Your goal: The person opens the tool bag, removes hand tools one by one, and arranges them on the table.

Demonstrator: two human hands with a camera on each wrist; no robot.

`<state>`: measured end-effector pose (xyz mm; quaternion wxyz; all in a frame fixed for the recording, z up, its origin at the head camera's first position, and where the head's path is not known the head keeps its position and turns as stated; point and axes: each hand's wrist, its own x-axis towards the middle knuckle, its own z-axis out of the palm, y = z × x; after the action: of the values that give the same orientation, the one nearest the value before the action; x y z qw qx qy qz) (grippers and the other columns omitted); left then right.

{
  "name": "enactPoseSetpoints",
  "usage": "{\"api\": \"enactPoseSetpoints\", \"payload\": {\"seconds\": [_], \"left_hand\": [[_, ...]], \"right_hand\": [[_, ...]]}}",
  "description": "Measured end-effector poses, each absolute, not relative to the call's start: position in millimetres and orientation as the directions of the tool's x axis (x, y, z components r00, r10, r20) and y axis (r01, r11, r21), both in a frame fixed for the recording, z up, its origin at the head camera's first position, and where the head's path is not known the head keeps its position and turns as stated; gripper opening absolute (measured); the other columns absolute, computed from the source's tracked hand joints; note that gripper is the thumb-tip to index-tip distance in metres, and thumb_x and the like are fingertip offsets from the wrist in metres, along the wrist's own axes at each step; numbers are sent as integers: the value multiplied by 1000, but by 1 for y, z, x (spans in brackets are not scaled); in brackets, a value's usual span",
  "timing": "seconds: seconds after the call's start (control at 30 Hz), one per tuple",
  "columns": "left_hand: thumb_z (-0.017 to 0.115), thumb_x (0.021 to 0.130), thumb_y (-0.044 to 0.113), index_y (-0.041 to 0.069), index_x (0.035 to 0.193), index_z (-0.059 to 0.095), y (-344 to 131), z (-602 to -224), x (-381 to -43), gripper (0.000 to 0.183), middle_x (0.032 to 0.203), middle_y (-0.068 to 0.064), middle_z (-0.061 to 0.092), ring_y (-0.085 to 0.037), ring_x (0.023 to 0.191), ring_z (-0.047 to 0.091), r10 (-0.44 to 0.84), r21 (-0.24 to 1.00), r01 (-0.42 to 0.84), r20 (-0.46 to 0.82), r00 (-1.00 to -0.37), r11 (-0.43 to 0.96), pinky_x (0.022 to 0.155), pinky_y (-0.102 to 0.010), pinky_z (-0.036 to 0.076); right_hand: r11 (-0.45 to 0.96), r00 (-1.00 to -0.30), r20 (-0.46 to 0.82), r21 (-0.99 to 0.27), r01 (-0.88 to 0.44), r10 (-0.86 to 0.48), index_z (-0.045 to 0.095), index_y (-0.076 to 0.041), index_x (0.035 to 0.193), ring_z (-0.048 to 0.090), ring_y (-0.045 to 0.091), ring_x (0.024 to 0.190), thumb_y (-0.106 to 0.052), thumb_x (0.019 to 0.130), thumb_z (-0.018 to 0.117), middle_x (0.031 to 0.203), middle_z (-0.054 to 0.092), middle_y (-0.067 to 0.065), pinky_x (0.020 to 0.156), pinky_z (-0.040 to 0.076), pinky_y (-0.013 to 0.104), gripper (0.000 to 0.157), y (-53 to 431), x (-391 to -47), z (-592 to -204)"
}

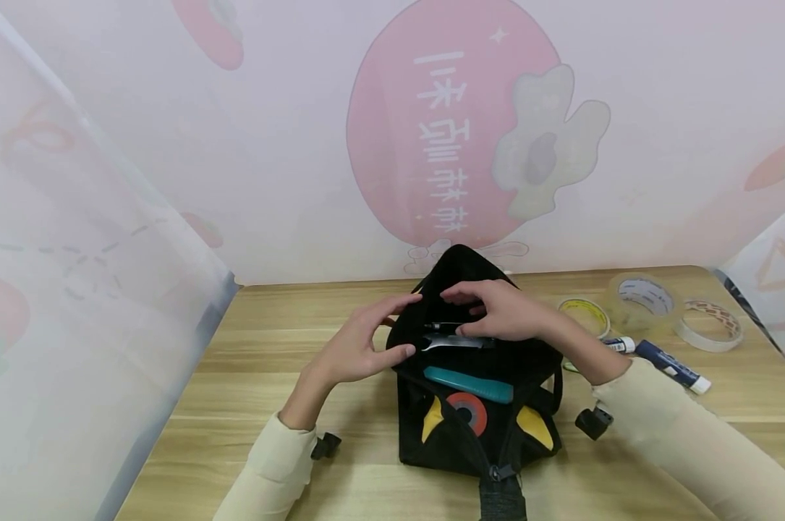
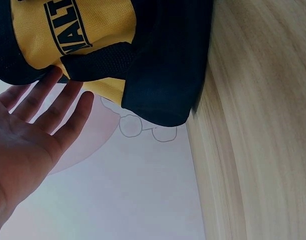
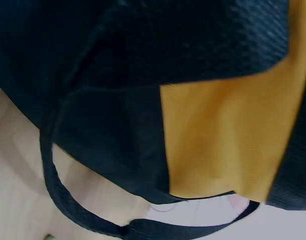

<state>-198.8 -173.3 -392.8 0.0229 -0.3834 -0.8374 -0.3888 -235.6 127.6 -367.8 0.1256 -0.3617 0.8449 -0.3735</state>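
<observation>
A black-and-yellow tool bag (image 1: 425,445) stands with its top spread wide. Inside it lie a long teal item (image 1: 469,384), a slim silver tool (image 1: 456,341) and a red ring-shaped roll (image 1: 477,409). My left hand (image 1: 358,344) is at the bag's left rim, thumb apart from the fingers; in the left wrist view those fingers (image 2: 67,117) reach straight up to the strap (image 2: 100,61). Over the opening, my right hand (image 1: 506,311) bends its fingers loosely, the thumb just above the silver tool. The right wrist view shows only the bag's yellow side (image 3: 218,135) and straps.
To the bag's right lie a yellow-lined tape roll (image 1: 603,318), a wide clear tape roll (image 1: 672,307) and a white tape roll (image 1: 714,344). A dark blue glue stick (image 1: 668,365) and another white-capped stick (image 1: 620,344) lie before them. A printed sheet (image 1: 288,145) rises behind the table.
</observation>
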Motion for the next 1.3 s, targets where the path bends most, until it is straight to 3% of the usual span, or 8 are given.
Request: {"api": "enactPoseSetpoints", "payload": {"seconds": [0.5, 0.83, 1.3], "left_hand": [[76, 96, 23, 15, 160, 50, -174, -393, -200, 69, 155, -4, 62, -23, 135, 63, 624, 627, 667, 346, -701, 402, 103, -44, 61], [75, 96, 24, 17, 160, 51, -174, -393, -198, 69, 159, -2, 59, -23, 136, 62, 620, 624, 661, 338, -709, 417, 103, -45, 61], [76, 95, 24, 16, 160, 50, -175, -392, -197, 71, 159, -3, 59, -24, 138, 61, 618, 620, 661, 336, -711, 424, 104, -47, 60]], "right_hand": [[562, -723, -52, -668, -488, -689, 54, 2, 152, 61, 37, 138, -20, 96, 77, 152, 62, 21, 115, 51, 57, 64, 121, -246, -401], [652, -733, -189, -632, -418, -653, 49, 0, 157, 59, 38, 139, -19, 98, 77, 158, 55, 22, 117, 49, 56, 68, 115, -248, -416], [657, -740, -119, -568, -496, -662, 64, -1, 141, 68, 30, 118, -6, 92, 81, 132, 70, 16, 102, 57, 48, 53, 113, -248, -422]]}}
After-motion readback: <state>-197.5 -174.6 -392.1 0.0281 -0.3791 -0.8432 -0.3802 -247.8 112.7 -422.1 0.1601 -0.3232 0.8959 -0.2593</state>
